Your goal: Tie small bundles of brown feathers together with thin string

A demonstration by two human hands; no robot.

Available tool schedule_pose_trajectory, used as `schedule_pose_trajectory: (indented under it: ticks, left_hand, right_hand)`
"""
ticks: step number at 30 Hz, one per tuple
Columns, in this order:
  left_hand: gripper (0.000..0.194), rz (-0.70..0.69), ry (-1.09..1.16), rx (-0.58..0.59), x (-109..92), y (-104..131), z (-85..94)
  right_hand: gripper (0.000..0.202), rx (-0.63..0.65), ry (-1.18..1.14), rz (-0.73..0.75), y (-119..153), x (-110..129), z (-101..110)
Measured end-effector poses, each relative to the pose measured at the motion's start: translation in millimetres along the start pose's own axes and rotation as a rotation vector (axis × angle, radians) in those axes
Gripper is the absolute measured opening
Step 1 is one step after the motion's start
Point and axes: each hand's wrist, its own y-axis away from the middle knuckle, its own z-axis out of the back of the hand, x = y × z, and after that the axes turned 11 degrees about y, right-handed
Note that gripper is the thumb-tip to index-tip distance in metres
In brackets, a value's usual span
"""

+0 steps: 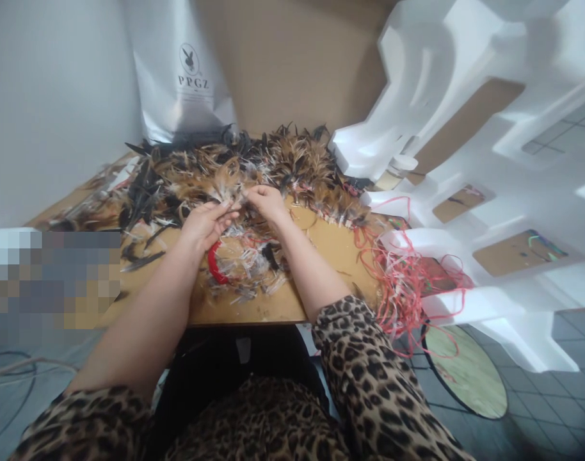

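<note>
My left hand (205, 224) is closed on the pale lower end of a small tuft of brown feathers (228, 176), held over the near edge of a feather pile. From the other side my right hand (267, 202) pinches at the base of the same tuft. Exactly what lies between the right fingertips is too small to make out. Below the hands a curved red band (217, 264) rests on the table, beside loose white quill scraps (247, 272). Brown and black feathers (297, 153) are heaped behind both hands.
The wooden table (254, 312) ends just before my lap. Tangled pink string (402, 288) hangs over its right side. White foam packing (441, 57) rises at the right, near a small lidded jar (400, 168). A silvery printed bag (182, 77) stands behind. A round mirror-like disc (465, 368) lies low right.
</note>
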Motion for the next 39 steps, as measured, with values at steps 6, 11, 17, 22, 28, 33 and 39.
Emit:
schedule_pose_trajectory:
  ticks: [6, 11, 17, 22, 28, 33, 39]
  left_hand:
    - [0.003, 0.008, -0.007, 0.034, 4.7, 0.9, -1.0]
    - [0.004, -0.033, 0.051, 0.027, 4.4, 0.6, -1.6]
    - [0.003, -0.043, 0.065, 0.026, 1.8, 0.8, -1.7]
    - [0.005, -0.047, 0.059, -0.02, -0.6, 2.1, -1.8]
    - [0.007, -0.043, -0.044, -0.021, 3.6, 0.7, -0.1]
    - [0.008, -0.045, -0.087, 0.011, 6.1, 1.7, 0.5]
    - [0.011, -0.105, -0.155, -0.011, 6.0, 2.9, -1.8]
  right_hand:
    - [0.027, -0.034, -0.062, -0.015, 5.8, 3.4, -3.5]
    - [0.029, 0.083, -0.201, -0.097, 13.5, 9.0, -7.3]
    - [0.022, 0.113, -0.32, -0.189, 16.4, 11.1, -14.6]
    - [0.02, 0.043, -0.199, -0.07, 14.5, 12.3, -6.1]
    - [0.024, 0.038, 0.061, 0.124, 10.0, 8.0, -0.9]
    - [0.022, 0.031, 0.116, 0.206, 9.3, 4.0, -4.9]
    - [0.024, 0.06, -0.012, 0.078, 13.6, 8.0, -7.2]
